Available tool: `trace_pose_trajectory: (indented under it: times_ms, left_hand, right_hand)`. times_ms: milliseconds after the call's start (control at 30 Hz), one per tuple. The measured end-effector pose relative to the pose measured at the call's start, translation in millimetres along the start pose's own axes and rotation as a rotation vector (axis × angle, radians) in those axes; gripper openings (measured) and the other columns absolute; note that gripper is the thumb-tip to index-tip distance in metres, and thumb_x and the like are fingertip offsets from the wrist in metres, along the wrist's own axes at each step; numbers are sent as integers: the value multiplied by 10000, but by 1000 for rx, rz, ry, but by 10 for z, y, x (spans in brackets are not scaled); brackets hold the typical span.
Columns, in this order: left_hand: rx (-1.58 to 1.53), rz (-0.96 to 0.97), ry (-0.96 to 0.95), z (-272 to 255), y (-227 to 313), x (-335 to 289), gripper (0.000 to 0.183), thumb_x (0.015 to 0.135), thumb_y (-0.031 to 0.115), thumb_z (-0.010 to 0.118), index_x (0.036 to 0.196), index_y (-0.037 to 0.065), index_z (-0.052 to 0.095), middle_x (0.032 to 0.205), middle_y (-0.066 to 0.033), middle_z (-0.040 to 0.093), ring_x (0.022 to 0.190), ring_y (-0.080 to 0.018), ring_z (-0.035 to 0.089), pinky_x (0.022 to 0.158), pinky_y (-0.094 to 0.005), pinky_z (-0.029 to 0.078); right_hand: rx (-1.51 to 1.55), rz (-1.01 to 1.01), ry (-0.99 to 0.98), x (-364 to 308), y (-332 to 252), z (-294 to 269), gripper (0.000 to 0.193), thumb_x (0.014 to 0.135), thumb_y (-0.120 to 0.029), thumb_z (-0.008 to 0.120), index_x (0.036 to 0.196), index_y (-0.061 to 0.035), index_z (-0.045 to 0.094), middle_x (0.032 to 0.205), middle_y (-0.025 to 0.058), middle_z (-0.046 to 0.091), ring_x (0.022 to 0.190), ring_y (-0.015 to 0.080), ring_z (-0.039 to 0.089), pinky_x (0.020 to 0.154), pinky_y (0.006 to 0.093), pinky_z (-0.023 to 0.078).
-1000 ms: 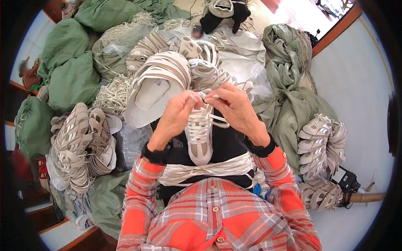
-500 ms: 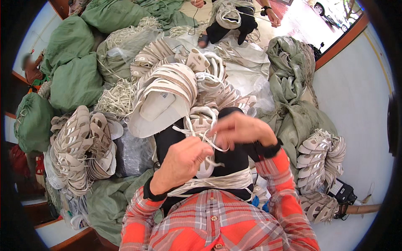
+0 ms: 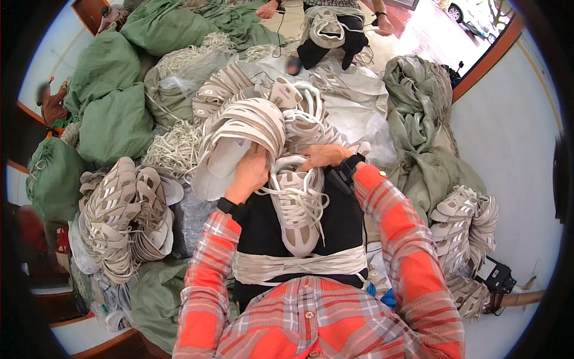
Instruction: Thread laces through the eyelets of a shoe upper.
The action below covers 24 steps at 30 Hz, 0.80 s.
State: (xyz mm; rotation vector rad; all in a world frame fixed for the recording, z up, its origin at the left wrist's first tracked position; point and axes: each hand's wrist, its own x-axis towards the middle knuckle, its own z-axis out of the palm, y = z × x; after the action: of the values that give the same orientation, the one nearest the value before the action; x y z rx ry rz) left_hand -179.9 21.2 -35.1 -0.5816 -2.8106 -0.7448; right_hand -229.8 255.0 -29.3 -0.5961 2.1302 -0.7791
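Note:
A white and beige shoe upper (image 3: 297,206), laced with cream laces, lies toe toward me on my black-clad lap. My right hand (image 3: 327,157) closes on its collar at the far right side. Beside the collar's left side, my left hand (image 3: 250,172) is closed, its fingertips partly hidden against a stack of nested shoe uppers (image 3: 257,119); what they pinch cannot be made out. Loose lace ends hang along the laced upper's sides. A bundle of white laces (image 3: 299,265) lies across my thighs, just below the toe.
More stacked uppers (image 3: 113,209) stand at left, others (image 3: 452,218) at right. Green sacks (image 3: 116,128) crowd the left and back. A lace heap (image 3: 173,146) sits near the middle stack. Across from me, another person's hand (image 3: 384,25) shows near an upper on their lap.
Both hands have moved farther from my body, from the lace ends to the collar area. The laced upper's front is now uncovered, with the laces lying over it.

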Motion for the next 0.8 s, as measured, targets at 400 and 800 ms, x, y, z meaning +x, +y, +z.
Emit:
trace_pose_trajectory:
  times_ms: [400, 800]
  left_hand:
    - [-97, 317, -54, -650, -3, -472, 421, 777, 80, 604, 1167, -3, 470, 1120, -193, 536, 1009, -368, 546, 826, -426, 455]
    - [-503, -352, -193, -1176, -1024, -649, 423, 866, 282, 429, 1084, -52, 570, 914, -145, 660, 836, -247, 597, 775, -344, 450]
  right_hand:
    - [1428, -220, 558, -913, -780, 812, 439, 831, -95, 639, 1207, 63, 478, 1085, 110, 603, 939, 168, 602, 816, 318, 490]
    - [816, -599, 550, 416, -1729, 1007, 845, 850, -102, 586, 1460, -40, 5, 1478, 171, 209, 1343, 252, 283, 1028, 384, 345]
